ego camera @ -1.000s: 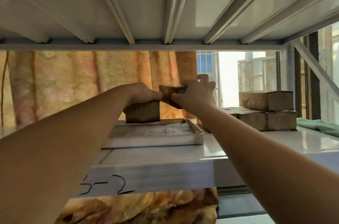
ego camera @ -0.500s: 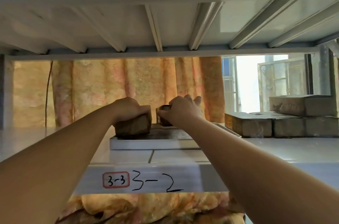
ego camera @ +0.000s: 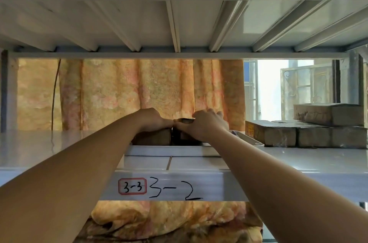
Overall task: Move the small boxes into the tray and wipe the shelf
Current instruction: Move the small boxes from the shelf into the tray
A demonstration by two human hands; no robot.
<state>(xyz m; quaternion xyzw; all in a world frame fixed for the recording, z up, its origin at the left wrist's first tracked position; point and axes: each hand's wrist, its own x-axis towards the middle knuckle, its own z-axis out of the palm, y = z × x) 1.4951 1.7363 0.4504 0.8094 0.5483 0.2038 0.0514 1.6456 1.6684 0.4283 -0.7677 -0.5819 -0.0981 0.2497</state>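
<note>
A white tray (ego camera: 167, 151) lies on the shelf (ego camera: 59, 149) at centre. Two small brown boxes stand side by side in it. My left hand (ego camera: 151, 119) grips the left box (ego camera: 153, 138) from above. My right hand (ego camera: 207, 125) holds the darker right box (ego camera: 184, 135), fingers curled over its top. The two boxes touch. Their lower edges are hidden behind the tray's rim.
Three more brown boxes are stacked at the right of the shelf, two below (ego camera: 274, 133) and one on top (ego camera: 328, 114). The upper shelf (ego camera: 179, 23) hangs low overhead. An orange curtain (ego camera: 139, 87) hangs behind. Bare shelf surface stretches to the left.
Both hands have lowered their boxes into the tray and brought them together. The view has dropped, so I see the shelf nearly edge on.
</note>
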